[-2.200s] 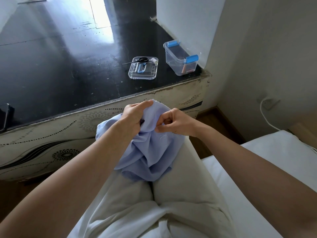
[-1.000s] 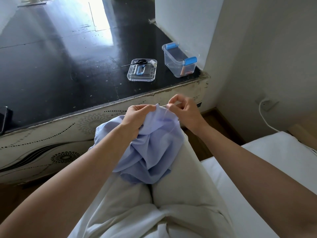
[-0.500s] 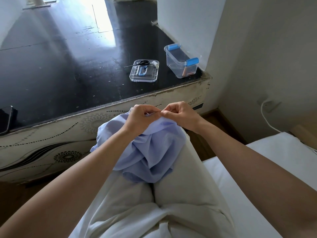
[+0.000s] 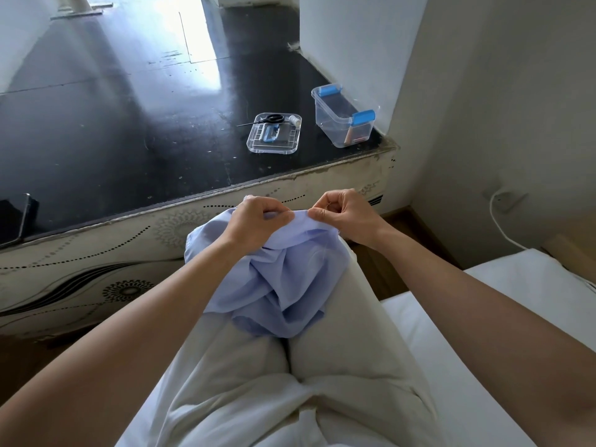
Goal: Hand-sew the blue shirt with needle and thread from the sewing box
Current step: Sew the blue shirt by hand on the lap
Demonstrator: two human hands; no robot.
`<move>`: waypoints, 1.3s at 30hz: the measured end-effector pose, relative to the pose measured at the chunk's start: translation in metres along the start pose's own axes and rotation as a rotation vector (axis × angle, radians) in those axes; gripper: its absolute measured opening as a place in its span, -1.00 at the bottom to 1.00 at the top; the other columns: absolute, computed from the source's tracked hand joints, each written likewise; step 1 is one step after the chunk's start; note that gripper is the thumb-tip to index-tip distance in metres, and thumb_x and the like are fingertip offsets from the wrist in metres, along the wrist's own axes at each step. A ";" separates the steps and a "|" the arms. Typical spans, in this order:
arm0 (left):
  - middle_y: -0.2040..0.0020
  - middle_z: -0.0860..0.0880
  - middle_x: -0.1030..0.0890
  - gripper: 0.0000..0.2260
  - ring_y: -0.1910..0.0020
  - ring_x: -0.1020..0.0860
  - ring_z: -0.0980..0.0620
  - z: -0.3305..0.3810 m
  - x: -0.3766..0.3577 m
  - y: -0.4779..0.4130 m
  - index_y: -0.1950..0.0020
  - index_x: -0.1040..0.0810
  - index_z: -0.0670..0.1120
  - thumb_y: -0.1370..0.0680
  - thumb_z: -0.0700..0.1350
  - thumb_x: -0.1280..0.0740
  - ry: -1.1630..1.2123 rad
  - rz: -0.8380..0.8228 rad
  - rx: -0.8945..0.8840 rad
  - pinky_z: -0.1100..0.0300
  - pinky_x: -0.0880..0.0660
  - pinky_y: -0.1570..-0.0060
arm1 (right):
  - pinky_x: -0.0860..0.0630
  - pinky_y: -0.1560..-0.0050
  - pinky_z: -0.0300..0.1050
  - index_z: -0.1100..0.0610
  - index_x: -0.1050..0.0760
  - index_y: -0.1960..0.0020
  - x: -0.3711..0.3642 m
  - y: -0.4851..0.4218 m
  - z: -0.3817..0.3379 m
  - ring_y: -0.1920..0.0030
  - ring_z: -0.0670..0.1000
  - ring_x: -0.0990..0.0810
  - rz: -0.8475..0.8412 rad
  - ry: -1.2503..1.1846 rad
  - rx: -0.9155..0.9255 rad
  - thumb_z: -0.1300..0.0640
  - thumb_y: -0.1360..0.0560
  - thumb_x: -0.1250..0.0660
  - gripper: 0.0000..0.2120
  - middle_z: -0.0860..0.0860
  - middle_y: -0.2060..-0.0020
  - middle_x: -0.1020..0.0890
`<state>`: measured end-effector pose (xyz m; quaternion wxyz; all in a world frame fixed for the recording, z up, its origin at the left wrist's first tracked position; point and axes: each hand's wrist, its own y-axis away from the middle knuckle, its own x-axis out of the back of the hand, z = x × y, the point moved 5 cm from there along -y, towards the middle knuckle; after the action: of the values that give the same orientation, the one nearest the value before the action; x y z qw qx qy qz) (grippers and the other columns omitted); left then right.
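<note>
The blue shirt (image 4: 277,285) lies bunched on my lap over pale trousers. My left hand (image 4: 254,222) grips its raised top fold, fingers curled over the edge. My right hand (image 4: 346,214) pinches the same fold just to the right, thumb and forefinger closed at the cloth; the needle and thread are too small to make out. On the black tabletop beyond stand the clear sewing box (image 4: 343,116) with blue latches and its lid (image 4: 274,133), which carries black scissors (image 4: 269,119) and a white thread spool (image 4: 295,119).
The black table (image 4: 129,124) has a worn patterned front edge close to my knees. A dark phone (image 4: 16,217) lies at its left edge. A white wall corner rises behind the box. A white cable (image 4: 496,221) hangs at right, above the white bed.
My right hand rose above the fold, then came back down to it and now pinches a little further right. My left hand has kept its grip on the shirt.
</note>
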<state>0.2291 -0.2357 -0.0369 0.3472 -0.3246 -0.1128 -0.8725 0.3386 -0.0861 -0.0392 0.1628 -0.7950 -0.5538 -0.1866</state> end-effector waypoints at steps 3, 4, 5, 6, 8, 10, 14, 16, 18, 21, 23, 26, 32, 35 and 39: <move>0.18 0.02 -0.69 -0.92 0.11 -0.63 -0.02 -0.001 0.005 0.000 0.17 -0.68 0.09 -0.49 -0.10 -0.45 0.011 0.015 -0.006 -0.03 -0.58 0.02 | -0.62 0.12 -0.11 0.20 -0.62 0.03 0.000 0.000 -0.001 0.16 0.06 -0.61 0.004 0.017 0.004 0.07 -0.52 -0.40 -0.82 0.12 0.17 -0.66; 0.17 0.03 -0.70 -0.90 0.09 -0.63 -0.04 -0.001 0.006 0.001 0.18 -0.67 0.12 -0.49 -0.09 -0.46 0.014 0.018 -0.006 -0.06 -0.58 0.00 | -0.62 0.12 -0.10 0.20 -0.62 0.03 0.000 0.000 -0.001 0.16 0.06 -0.61 0.007 0.018 0.006 0.07 -0.52 -0.40 -0.82 0.12 0.17 -0.66; 0.16 0.02 -0.70 -0.88 0.07 -0.64 -0.05 0.000 0.006 0.001 0.18 -0.66 0.15 -0.48 -0.09 -0.46 0.020 0.021 -0.003 -0.08 -0.57 -0.02 | -0.62 0.12 -0.10 0.19 -0.61 0.03 0.000 0.000 -0.002 0.16 0.06 -0.61 0.010 0.021 0.009 0.07 -0.53 -0.40 -0.82 0.12 0.17 -0.66; 0.14 0.01 -0.70 -0.87 0.05 -0.64 -0.06 0.000 0.007 0.002 0.18 -0.65 0.16 -0.48 -0.09 -0.47 0.029 0.026 0.000 -0.10 -0.57 -0.03 | -0.62 0.12 -0.11 0.19 -0.61 0.02 -0.001 0.000 -0.002 0.17 0.06 -0.61 0.012 0.024 0.014 0.07 -0.53 -0.39 -0.82 0.11 0.18 -0.65; 0.13 0.00 -0.70 -0.88 0.04 -0.64 -0.07 -0.001 0.008 0.002 0.17 -0.65 0.15 -0.47 -0.08 -0.48 0.042 0.041 -0.008 -0.12 -0.56 -0.04 | -0.60 0.13 -0.13 0.19 -0.61 0.02 -0.001 0.002 -0.002 0.17 0.07 -0.61 0.016 0.025 0.024 0.07 -0.54 -0.38 -0.82 0.12 0.18 -0.65; 0.13 0.01 -0.70 -0.93 0.05 -0.64 -0.07 -0.002 0.008 0.002 0.15 -0.66 0.14 -0.46 -0.04 -0.47 0.042 0.053 -0.023 -0.12 -0.57 -0.02 | -0.59 0.14 -0.15 0.19 -0.61 0.01 -0.002 0.003 -0.002 0.17 0.08 -0.60 0.022 0.029 0.040 0.07 -0.54 -0.37 -0.82 0.13 0.19 -0.64; 0.12 0.02 -0.70 -0.95 0.06 -0.64 -0.03 -0.002 0.006 0.005 0.10 -0.68 0.09 -0.50 -0.07 -0.45 0.066 0.080 -0.041 -0.07 -0.59 -0.01 | -0.59 0.16 -0.10 0.19 -0.61 0.01 -0.001 0.003 -0.001 0.20 0.13 -0.58 0.036 0.036 0.055 0.08 -0.55 -0.37 -0.83 0.18 0.21 -0.63; 0.14 0.03 -0.69 -0.94 0.09 -0.63 0.00 0.001 0.006 0.006 0.11 -0.68 0.07 -0.51 -0.10 -0.44 0.063 0.102 -0.066 -0.02 -0.59 0.01 | -0.56 0.19 -0.16 0.20 -0.60 0.01 -0.001 0.004 -0.001 0.24 0.07 -0.56 0.035 0.037 0.058 0.08 -0.55 -0.36 -0.82 0.15 0.23 -0.62; 0.20 0.03 -0.66 -0.94 0.15 -0.61 0.01 0.007 0.007 0.008 0.15 -0.67 0.00 -0.51 -0.13 -0.43 0.046 0.160 -0.125 0.04 -0.57 0.07 | -0.53 0.22 -0.27 0.21 -0.60 0.02 -0.001 0.004 -0.001 0.25 -0.02 -0.54 0.037 0.024 0.057 0.07 -0.56 -0.35 -0.81 0.08 0.26 -0.61; 0.24 0.02 -0.62 -0.91 0.22 -0.55 -0.01 0.018 0.009 0.012 0.18 -0.62 -0.12 -0.53 -0.16 -0.39 -0.016 0.231 -0.223 0.13 -0.48 0.16 | -0.53 0.22 -0.28 0.17 -0.58 0.05 -0.002 0.004 -0.002 0.25 -0.04 -0.54 0.043 -0.002 0.058 0.05 -0.56 -0.34 -0.82 0.02 0.28 -0.59; 0.23 0.03 -0.62 -0.92 0.21 -0.56 -0.01 0.023 0.008 0.014 0.16 -0.59 -0.09 -0.53 -0.18 -0.37 -0.003 0.225 -0.252 0.15 -0.47 0.18 | -0.52 0.23 -0.29 0.13 -0.57 0.07 -0.002 0.004 -0.004 0.25 -0.04 -0.54 0.049 -0.009 0.067 0.04 -0.57 -0.33 -0.84 0.00 0.29 -0.59; 0.20 0.05 -0.62 -0.92 0.19 -0.57 0.01 0.023 0.006 0.013 0.14 -0.58 -0.03 -0.53 -0.18 -0.36 0.019 0.176 -0.262 0.12 -0.51 0.16 | -0.53 0.25 -0.26 0.13 -0.57 0.07 -0.001 0.004 -0.003 0.25 0.04 -0.57 0.058 -0.010 0.073 0.03 -0.57 -0.33 -0.83 0.08 0.27 -0.61; 0.23 -0.04 -0.66 -0.87 0.23 -0.57 0.02 0.015 0.002 0.006 0.12 -0.69 -0.13 -0.52 -0.09 -0.41 0.023 0.104 -0.179 0.10 -0.51 0.19 | -0.55 0.23 -0.25 0.21 -0.58 0.05 0.001 0.007 0.002 0.26 0.01 -0.56 0.071 -0.010 0.067 0.04 -0.56 -0.34 -0.78 0.11 0.26 -0.61; 0.21 -0.06 -0.66 -0.92 0.22 -0.56 0.03 0.016 0.002 0.006 0.11 -0.69 -0.15 -0.53 -0.16 -0.42 0.058 0.107 -0.166 0.12 -0.51 0.17 | -0.53 0.25 -0.32 0.22 -0.58 0.03 0.001 0.008 0.002 0.26 -0.06 -0.55 0.072 -0.016 0.059 0.05 -0.57 -0.34 -0.78 0.02 0.28 -0.59; 0.16 -0.09 -0.68 -0.92 0.17 -0.59 -0.03 0.015 0.001 0.003 0.09 -0.68 -0.16 -0.54 -0.18 -0.41 0.092 0.099 -0.141 0.09 -0.53 0.11 | -0.51 0.26 -0.35 0.20 -0.56 0.05 0.001 0.009 0.000 0.26 -0.07 -0.54 0.077 -0.023 0.053 0.07 -0.57 -0.33 -0.82 0.00 0.29 -0.57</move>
<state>0.2380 -0.2317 -0.0247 0.3709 -0.3130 -0.0188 -0.8741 0.3472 -0.0883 -0.0389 0.1845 -0.8133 -0.5292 -0.1563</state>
